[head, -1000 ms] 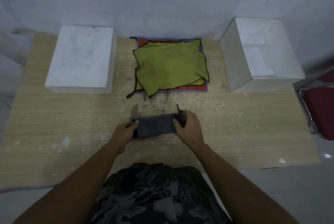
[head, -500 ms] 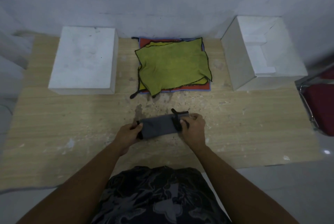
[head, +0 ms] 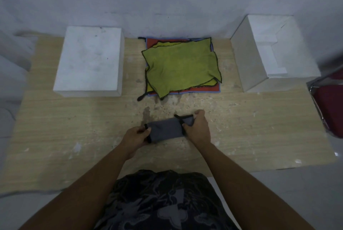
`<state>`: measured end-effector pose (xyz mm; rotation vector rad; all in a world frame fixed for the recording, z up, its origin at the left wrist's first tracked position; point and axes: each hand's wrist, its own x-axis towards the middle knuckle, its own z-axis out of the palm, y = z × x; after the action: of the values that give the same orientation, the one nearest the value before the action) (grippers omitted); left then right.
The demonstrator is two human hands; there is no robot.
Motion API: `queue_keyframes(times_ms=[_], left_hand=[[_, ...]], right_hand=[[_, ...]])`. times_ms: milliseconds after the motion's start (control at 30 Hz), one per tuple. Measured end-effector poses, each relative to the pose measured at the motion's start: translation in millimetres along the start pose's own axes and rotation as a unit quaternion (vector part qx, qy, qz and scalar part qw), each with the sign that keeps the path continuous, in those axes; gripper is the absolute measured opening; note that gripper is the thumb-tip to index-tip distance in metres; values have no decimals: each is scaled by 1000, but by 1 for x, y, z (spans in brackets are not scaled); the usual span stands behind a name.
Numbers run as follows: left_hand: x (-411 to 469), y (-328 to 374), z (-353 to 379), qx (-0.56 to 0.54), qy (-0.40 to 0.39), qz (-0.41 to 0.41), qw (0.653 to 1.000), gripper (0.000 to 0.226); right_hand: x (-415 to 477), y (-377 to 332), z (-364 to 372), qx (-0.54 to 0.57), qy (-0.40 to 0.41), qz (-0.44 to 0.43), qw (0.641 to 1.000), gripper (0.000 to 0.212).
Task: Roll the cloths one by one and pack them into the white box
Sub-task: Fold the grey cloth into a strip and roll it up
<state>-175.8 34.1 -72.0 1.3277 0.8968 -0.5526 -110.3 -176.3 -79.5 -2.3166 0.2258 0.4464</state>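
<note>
The wooden table (head: 55,127) carries all items. A closed white box (head: 89,61) sits at its rear left; an open white box (head: 246,62), tipped so its opening faces up and right, sits at its rear right. Between them, at the rear edge, lies a stack of cloths (head: 181,66), yellow-green on top. Near the front edge, centre, a rolled grey cloth (head: 165,131) is gripped at its ends by the left hand (head: 134,139) and right hand (head: 197,131), both closed on it.

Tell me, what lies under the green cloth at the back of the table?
Under the green cloth a yellow cloth, an orange-red cloth and a blue cloth show at the edges. Whether more cloths lie beneath is hidden.
</note>
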Motion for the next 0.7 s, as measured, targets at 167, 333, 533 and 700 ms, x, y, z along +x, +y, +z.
queue_keyframes(times_ms=[167, 333, 533, 700], left_hand=[[-4, 3, -1, -22, 1, 6, 1000, 17], [-4, 2, 0, -39, -1, 12, 999, 7], [-1, -3, -5, -42, -11, 25, 999, 7], [2, -3, -6, -32, -29, 23, 999, 21]], right_hand=[[-8, -10, 17, -32, -24, -40, 998, 62], [-21, -20, 27, -11, -50, -86, 995, 63], [-30, -17, 35, -1, -58, -114, 992, 33], [-30, -15, 36, -66, -4, -90, 994, 45]])
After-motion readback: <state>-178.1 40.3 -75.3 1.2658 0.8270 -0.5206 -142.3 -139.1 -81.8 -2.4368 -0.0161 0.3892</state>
